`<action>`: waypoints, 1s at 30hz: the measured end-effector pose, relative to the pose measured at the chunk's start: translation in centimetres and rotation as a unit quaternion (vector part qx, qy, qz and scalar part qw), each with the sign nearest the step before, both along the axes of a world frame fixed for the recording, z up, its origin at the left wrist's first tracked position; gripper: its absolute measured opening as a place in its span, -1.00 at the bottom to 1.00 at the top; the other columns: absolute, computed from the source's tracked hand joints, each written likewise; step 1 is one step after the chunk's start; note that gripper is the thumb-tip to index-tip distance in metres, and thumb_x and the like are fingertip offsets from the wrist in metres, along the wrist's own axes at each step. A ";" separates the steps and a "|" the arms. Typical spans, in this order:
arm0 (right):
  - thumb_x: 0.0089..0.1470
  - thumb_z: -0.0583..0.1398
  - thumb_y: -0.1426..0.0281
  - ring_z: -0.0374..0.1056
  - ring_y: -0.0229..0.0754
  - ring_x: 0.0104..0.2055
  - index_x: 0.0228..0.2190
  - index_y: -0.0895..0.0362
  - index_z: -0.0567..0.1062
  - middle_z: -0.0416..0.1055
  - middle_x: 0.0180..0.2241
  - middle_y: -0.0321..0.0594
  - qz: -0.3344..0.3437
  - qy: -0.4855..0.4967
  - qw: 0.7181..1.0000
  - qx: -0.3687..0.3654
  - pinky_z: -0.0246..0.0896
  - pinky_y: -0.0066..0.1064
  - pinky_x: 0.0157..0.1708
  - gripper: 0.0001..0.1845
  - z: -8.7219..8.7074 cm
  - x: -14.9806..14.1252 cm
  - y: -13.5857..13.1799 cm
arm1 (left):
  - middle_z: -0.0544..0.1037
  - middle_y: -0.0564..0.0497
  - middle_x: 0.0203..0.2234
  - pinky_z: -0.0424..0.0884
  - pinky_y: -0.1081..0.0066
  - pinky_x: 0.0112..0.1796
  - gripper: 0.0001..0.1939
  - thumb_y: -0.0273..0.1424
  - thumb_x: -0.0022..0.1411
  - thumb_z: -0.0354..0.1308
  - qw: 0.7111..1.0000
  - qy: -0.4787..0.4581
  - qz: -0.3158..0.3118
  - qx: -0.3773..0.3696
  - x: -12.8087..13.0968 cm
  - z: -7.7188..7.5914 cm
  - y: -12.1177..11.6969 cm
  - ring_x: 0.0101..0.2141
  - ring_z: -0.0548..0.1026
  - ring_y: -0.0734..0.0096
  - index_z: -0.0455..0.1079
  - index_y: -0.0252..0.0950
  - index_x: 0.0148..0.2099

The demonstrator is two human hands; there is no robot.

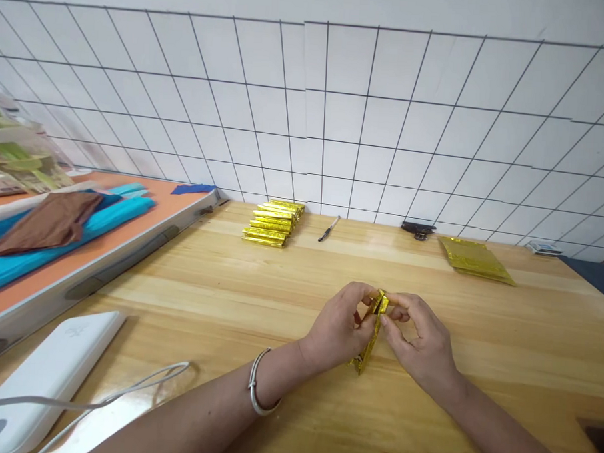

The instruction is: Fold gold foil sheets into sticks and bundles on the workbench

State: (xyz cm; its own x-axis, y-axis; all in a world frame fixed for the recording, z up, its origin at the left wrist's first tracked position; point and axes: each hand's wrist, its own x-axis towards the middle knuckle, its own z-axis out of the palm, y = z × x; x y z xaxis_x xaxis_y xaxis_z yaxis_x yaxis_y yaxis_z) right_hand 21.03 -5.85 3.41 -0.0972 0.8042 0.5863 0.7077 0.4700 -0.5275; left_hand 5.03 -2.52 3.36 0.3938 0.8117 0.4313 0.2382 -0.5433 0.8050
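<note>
A folded piece of gold foil paper [369, 346] is held between my two hands, slanting above the wooden table. My left hand [342, 325] pinches it from the left, with the thumb low and the fingers near its upper end. From the right, my right hand [422, 338] grips the top end between thumb and index finger. The lower end sticks out below my left hand. Part of the foil is hidden behind my fingers.
Several gold foil rolls [273, 223] lie by the wall, beside a pen [328, 229]. A black clip [418, 230] and a flat stack of gold sheets [475, 259] are farther right. At left are a white power bank [58, 376] with a cable and colored paper [46, 225].
</note>
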 end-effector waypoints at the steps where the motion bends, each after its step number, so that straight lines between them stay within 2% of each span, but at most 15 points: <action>1: 0.02 0.12 0.46 0.32 -0.23 -0.34 -0.13 0.05 0.34 0.36 -0.31 -0.25 -0.003 0.000 1.000 0.000 0.29 -0.33 -0.29 -0.68 0.0 0.0 0.0 | 0.41 0.00 -0.27 0.40 0.52 -0.39 -0.73 -0.57 0.06 0.04 1.000 0.002 -0.001 -0.001 0.0 0.0 0.0 -0.26 0.40 0.46 0.25 -0.27 -0.14; 14: 0.01 0.15 0.43 0.31 -0.26 -0.40 -0.13 0.06 0.34 0.35 -0.40 -0.30 -0.019 0.009 1.000 -0.016 0.28 -0.36 -0.32 -0.68 -0.2 0.2 0.4 | 0.41 -0.01 -0.26 0.40 0.51 -0.38 -0.76 -0.54 0.10 0.04 1.000 0.007 -0.005 0.004 -0.1 0.1 0.1 -0.25 0.40 0.44 0.25 -0.27 -0.14; 21: 0.01 0.17 0.42 0.30 -0.27 -0.42 -0.16 0.06 0.35 0.34 -0.42 -0.32 -0.027 0.022 0.999 -0.030 0.28 -0.38 -0.35 -0.71 -0.1 0.0 0.5 | 0.40 -0.01 -0.26 0.39 0.53 -0.39 -0.76 -0.55 0.11 0.04 1.000 0.006 -0.004 0.017 0.0 -0.4 0.2 -0.25 0.39 0.45 0.25 -0.27 -0.14; 30: 0.00 0.21 0.36 0.28 -0.29 -0.40 -0.15 0.03 0.34 0.33 -0.36 -0.31 0.003 0.127 0.986 -0.106 0.27 -0.40 -0.33 -0.68 -0.6 0.3 0.7 | 0.40 0.00 -0.24 0.39 0.54 -0.37 -0.73 -0.57 0.11 0.03 1.000 -0.007 -0.016 0.020 0.0 -0.6 0.2 -0.23 0.38 0.47 0.23 -0.26 -0.11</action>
